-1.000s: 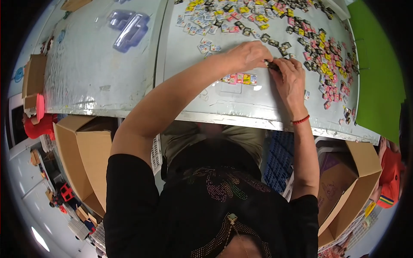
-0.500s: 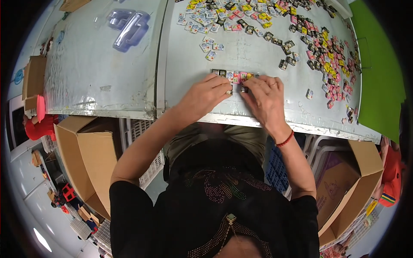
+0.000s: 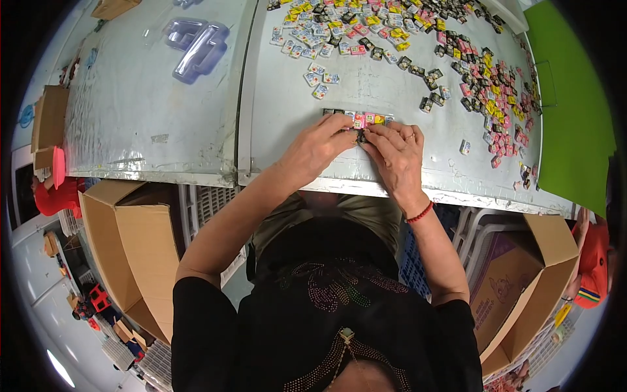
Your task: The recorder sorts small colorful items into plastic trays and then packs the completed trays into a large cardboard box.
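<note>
A short row of small packets (image 3: 369,120) in pink, yellow, black and white lies on the table in front of me. Just on the near side of it, small black packets (image 3: 361,136) sit together between my fingertips. My left hand (image 3: 320,145) pinches from the left, its fingers partly covering the row. From the other side my right hand (image 3: 397,153), with a red bracelet at the wrist, closes its thumb and fingers on the black packets too. How many packets are under the fingertips is hidden.
Loose packets (image 3: 496,104) are scattered along the far and right parts of the table (image 3: 281,140). A clear plastic tray (image 3: 200,52) lies on the left table. Cardboard boxes (image 3: 147,255) stand below the table edge at both sides. Other people in red are at the margins.
My hands have come closer together, the left one moving right. The black packets that were apart in my fingers now sit side by side.
</note>
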`<state>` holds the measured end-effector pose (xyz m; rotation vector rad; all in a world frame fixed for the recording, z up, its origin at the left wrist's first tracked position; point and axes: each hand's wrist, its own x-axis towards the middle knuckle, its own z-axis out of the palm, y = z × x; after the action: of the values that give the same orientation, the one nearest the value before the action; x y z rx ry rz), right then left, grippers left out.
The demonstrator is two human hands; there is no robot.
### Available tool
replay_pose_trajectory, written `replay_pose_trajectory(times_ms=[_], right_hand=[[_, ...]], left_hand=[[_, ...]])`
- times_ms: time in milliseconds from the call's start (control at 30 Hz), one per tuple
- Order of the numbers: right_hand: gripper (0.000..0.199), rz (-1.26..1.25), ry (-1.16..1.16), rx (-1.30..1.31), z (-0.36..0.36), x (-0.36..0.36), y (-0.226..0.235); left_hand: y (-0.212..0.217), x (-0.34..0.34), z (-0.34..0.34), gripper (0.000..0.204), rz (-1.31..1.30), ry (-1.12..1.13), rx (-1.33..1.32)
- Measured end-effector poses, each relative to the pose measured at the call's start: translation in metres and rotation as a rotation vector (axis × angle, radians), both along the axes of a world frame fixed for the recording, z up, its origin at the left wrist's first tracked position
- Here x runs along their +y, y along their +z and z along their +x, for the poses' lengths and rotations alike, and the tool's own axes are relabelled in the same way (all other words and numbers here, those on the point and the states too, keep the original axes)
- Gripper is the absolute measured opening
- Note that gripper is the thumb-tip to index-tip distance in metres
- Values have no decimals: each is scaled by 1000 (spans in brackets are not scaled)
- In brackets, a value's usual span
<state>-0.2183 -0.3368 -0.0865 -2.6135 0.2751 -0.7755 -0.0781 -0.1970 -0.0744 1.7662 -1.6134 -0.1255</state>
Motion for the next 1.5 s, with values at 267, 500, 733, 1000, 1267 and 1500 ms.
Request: replay_pose_trajectory(times_ms=[267, 500, 733, 1000, 1267, 1500], right_hand=[[23, -39, -21, -31, -3, 3, -3], [22, -46, -46, -28, -5, 7, -7], [23, -20, -46, -38, -6, 8, -8], [24, -14, -52, -30, -7, 9, -8], [20, -43, -46, -49, -7, 9, -8], [28, -35, -22, -14, -10, 10, -4]], left_hand=[[-12, -3, 5, 19, -90, -59, -23], [-29, -5, -9, 21, -191, 102, 18], [-22, 2, -7, 21, -199, 168, -78], [-28, 2, -10, 19, -222, 172, -109], [-7, 1, -8, 35, -149, 105, -222], [-17, 5, -9, 50, -2, -19, -194]])
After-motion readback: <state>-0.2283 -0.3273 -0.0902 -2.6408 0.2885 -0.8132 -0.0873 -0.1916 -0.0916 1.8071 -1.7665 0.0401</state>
